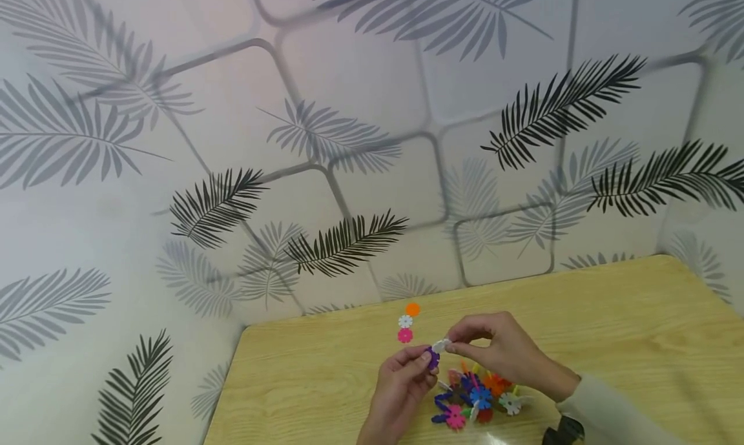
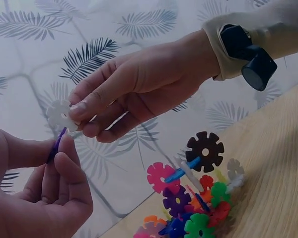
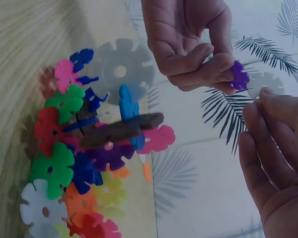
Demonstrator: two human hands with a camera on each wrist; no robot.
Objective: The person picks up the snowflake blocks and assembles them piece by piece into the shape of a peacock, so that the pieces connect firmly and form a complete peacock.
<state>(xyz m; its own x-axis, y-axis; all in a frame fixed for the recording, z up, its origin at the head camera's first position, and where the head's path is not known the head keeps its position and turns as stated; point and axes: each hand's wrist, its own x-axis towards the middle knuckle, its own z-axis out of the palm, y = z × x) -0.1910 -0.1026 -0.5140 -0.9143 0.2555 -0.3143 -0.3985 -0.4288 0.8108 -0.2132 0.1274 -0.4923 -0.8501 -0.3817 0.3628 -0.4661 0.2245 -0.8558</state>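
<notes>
Between thumb and fingers, my left hand (image 1: 400,388) pinches a purple notched snowflake disc (image 1: 433,358). My right hand (image 1: 507,349) holds a white snowflake disc (image 2: 58,112) by its edge, just above and right of the purple one. In the left wrist view the two discs meet at their rims, the purple one (image 2: 57,143) seen edge-on. Whether their notches are interlocked I cannot tell. Below both hands lies a heap of mixed-colour snowflake discs (image 1: 480,398), some slotted together at angles, including a brown one (image 2: 205,151).
Behind the hands, an orange disc (image 1: 413,309), a white disc (image 1: 405,321) and a pink disc (image 1: 405,335) lie in a short row. The wooden table (image 1: 302,380) meets a leaf-patterned wall (image 1: 383,186). A black wrist camera (image 1: 564,430) sits on the right sleeve.
</notes>
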